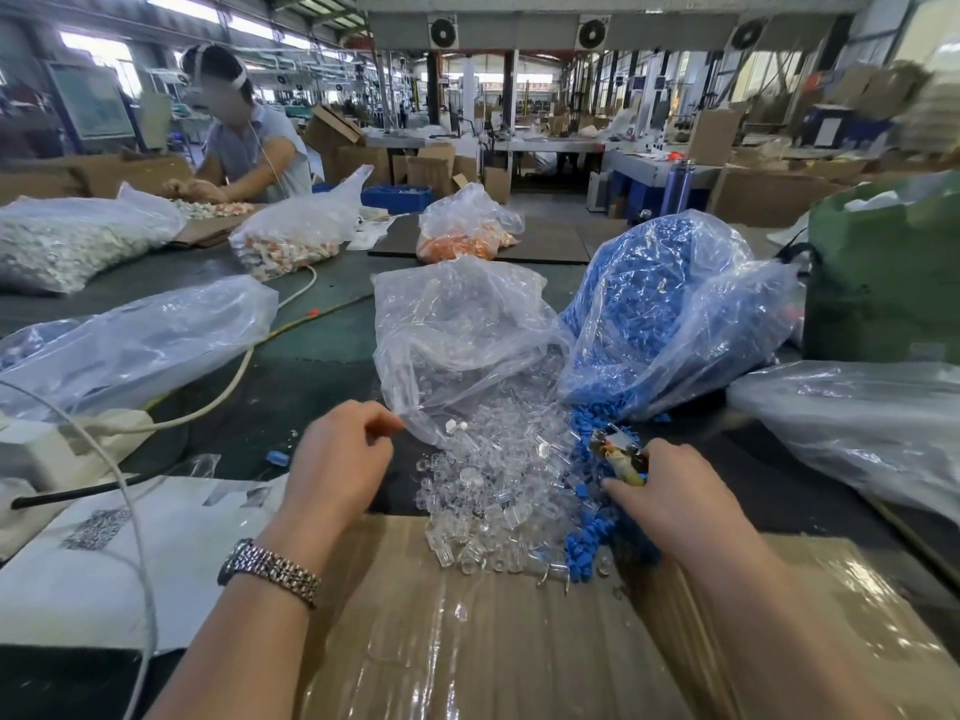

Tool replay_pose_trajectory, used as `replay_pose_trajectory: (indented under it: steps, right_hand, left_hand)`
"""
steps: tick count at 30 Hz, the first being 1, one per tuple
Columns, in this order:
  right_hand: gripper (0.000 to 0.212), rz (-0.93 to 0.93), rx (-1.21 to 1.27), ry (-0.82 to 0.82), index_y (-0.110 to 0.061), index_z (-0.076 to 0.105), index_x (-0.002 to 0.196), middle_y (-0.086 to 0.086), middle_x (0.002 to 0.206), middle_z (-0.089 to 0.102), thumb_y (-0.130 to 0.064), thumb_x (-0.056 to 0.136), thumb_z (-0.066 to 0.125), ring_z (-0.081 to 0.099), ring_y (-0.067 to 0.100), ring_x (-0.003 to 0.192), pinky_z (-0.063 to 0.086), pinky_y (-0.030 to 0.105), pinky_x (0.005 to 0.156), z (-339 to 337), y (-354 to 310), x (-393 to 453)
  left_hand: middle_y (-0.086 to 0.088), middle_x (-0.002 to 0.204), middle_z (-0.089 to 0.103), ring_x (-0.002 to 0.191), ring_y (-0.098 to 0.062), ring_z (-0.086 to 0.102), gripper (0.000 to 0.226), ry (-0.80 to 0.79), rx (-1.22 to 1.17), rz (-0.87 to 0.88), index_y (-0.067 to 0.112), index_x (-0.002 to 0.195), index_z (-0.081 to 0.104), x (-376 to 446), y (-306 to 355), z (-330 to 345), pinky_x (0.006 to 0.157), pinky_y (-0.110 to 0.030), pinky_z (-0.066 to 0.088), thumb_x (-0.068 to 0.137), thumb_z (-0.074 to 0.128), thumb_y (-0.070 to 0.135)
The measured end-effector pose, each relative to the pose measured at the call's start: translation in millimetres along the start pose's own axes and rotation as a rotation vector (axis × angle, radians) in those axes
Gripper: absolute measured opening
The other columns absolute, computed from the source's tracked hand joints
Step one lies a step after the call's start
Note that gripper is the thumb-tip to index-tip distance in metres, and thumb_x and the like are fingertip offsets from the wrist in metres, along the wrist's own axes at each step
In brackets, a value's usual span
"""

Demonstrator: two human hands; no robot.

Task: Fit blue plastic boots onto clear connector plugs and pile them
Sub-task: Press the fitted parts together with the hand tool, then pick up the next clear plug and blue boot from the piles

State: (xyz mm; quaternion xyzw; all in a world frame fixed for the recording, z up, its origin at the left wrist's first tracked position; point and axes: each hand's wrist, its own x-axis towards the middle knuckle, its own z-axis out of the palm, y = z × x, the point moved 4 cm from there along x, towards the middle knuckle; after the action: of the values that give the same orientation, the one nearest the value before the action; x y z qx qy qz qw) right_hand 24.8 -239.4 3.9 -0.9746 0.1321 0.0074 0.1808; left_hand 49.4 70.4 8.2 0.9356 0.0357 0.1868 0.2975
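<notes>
Left hand (340,457) pinches bag (457,330) — right hand (670,491) reaches boots (592,537).

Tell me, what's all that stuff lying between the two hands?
In the head view, a spill of clear connector plugs lies between the left hand and the right hand, with blue boots scattered along its right edge.

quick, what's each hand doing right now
left hand: pinches the clear bag edge
right hand: fingers in the blue boots, grip cannot be told
</notes>
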Motion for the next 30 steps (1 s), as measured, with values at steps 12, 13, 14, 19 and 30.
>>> replay_pose_trajectory:
  steps: [12, 13, 14, 19, 30]
  right_hand:
    - [0.056, 0.098, -0.037, 0.015, -0.009, 0.052, 0.123, 0.015, 0.126, 0.05, -0.055, 0.094, 0.06, 0.047, 0.035, 0.119, 0.047, 0.048, 0.099, -0.6, 7.0, 5.2]
    - [0.058, 0.101, -0.043, 0.007, -0.009, 0.052, 0.125, 0.015, 0.127, 0.05, -0.057, 0.093, 0.059, 0.046, 0.035, 0.121, 0.046, 0.048, 0.1, 0.7, 6.5, 5.6]
    - [0.059, 0.101, -0.05, -0.001, -0.01, 0.051, 0.126, 0.015, 0.129, 0.049, -0.059, 0.093, 0.059, 0.045, 0.035, 0.122, 0.046, 0.048, 0.1, 1.7, 5.8, 5.8]
    - [0.062, 0.064, -0.009, 0.051, -0.017, 0.049, 0.13, 0.01, 0.134, 0.047, -0.064, 0.091, 0.058, 0.043, 0.032, 0.127, 0.042, 0.05, 0.103, -4.2, 3.7, 3.3]
    - [0.038, -0.225, -0.001, -0.028, -0.026, 0.063, 0.085, -0.009, 0.088, 0.065, -0.062, 0.08, 0.075, 0.062, 0.015, 0.088, 0.052, 0.039, 0.087, -2.0, -33.2, -21.1]
  left_hand:
    - [0.016, 0.087, 0.067, 0.077, 0.003, 0.06, 0.02, -0.186, -0.059, 0.004, 0.031, 0.095, 0.07, -7.0, 10.7, 35.7, 0.062, -0.009, 0.038, 0.087, 0.079, 0.016]
    - [0.016, 0.085, 0.067, 0.077, 0.002, 0.061, 0.021, -0.193, -0.077, -0.005, 0.031, 0.097, 0.069, -6.6, 10.6, 35.5, 0.061, -0.009, 0.039, 0.087, 0.079, 0.016]
    - [0.016, 0.085, 0.067, 0.077, 0.001, 0.062, 0.021, -0.194, -0.089, -0.011, 0.031, 0.098, 0.07, -5.9, 10.9, 34.7, 0.06, -0.01, 0.039, 0.086, 0.079, 0.015]
    - [0.01, 0.084, 0.068, 0.068, -0.003, 0.064, 0.016, -0.115, -0.155, -0.046, 0.028, 0.091, 0.075, -1.8, 11.1, 26.8, 0.054, -0.009, 0.038, 0.089, 0.074, 0.013]
    - [-0.009, 0.088, 0.078, 0.078, -0.019, 0.075, 0.02, -0.321, -0.929, -0.27, 0.012, 0.103, 0.079, -11.8, 22.0, 34.8, 0.075, -0.026, 0.061, 0.087, 0.075, 0.002]
